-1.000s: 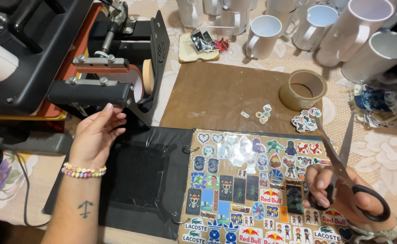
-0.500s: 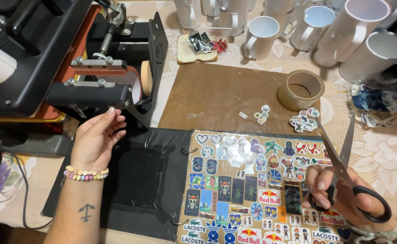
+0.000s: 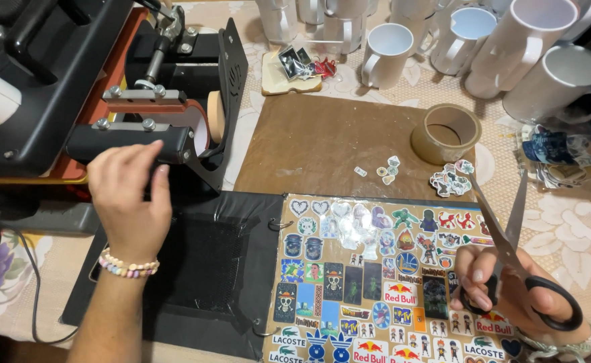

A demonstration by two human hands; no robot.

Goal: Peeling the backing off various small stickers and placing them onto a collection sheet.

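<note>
I see a table (image 3: pixel 578 222) under a pale cloth with a cream floral pattern, lit warm and even. A brown mat (image 3: pixel 322 144) lies at its middle. Beyond the mat's far edge white mugs (image 3: pixel 386 54) stand in rows; to its left, black cables (image 3: pixel 13 255) trail across the cloth.

Home craft workshop: heat press (image 3: pixel 107 101), blank mugs (image 3: pixel 386 54).

Table w/ floral cloth (image 3: pixel 578 228) carries brown mat (image 3: pixel 322 144), tape roll (image 3: pixel 445 133), white mugs (image 3: pixel 386 54), heat press (image 3: pixel 73 87), sticker binder (image 3: pixel 376 282).
</note>
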